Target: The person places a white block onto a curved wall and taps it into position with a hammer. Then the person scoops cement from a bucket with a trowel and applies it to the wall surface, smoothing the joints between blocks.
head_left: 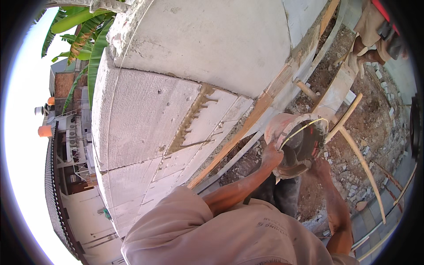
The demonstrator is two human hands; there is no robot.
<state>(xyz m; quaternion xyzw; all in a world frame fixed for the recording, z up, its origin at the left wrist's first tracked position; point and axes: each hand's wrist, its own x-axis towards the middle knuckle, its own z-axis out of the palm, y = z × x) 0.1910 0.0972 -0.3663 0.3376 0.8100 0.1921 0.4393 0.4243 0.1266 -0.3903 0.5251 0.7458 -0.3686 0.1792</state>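
Below my chest, a pale bucket (274, 126) with a yellow handle (304, 127) is tilted so that its mouth faces me. Wet grey mortar (310, 143) coats its inside. My left hand (271, 155) is closed on the bucket's left rim. At the near right edge of the mouth, my right hand (319, 168) is closed with its fingertips hidden; whether it holds the rim or a tool cannot be made out. Between my hands lies a curved, mortar-smeared edge (293, 171), its kind unclear.
Left of me stands a pale block wall (145, 110) with a strip of wet mortar (190, 121). A wooden board (238, 137) runs along its side. Wooden poles (364, 165) cross above rubble-strewn ground (344, 190). Another person's limbs (371, 53) show at the upper right, near a plank (338, 90).
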